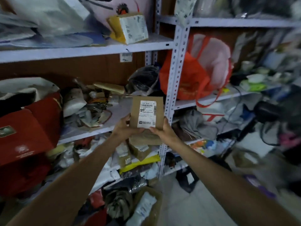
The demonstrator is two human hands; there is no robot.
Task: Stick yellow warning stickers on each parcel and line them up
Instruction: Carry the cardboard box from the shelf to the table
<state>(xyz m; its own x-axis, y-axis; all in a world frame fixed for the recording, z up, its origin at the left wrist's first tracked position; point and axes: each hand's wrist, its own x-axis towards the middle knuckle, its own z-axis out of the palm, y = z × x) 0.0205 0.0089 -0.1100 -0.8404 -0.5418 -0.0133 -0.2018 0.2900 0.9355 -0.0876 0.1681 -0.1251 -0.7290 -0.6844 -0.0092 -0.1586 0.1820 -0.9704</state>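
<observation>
A small brown cardboard parcel [147,112] with a white shipping label faces me, held upright in front of the shelf upright. My left hand [126,128] grips its lower left edge and my right hand [164,130] grips its lower right corner. A second brown parcel [145,138] shows just under the first, between my hands; whether I hold it too is unclear. No yellow sticker is visible on the held parcel. Another labelled parcel [130,29] lies tilted on the upper shelf.
White metal shelving [176,75] is crammed with bags and parcels. A red box [24,136] stands at the left, an orange bag [195,79] at the right. More parcels and a yellow mailer [140,163] lie on lower shelves. An open carton [146,207] sits on the floor.
</observation>
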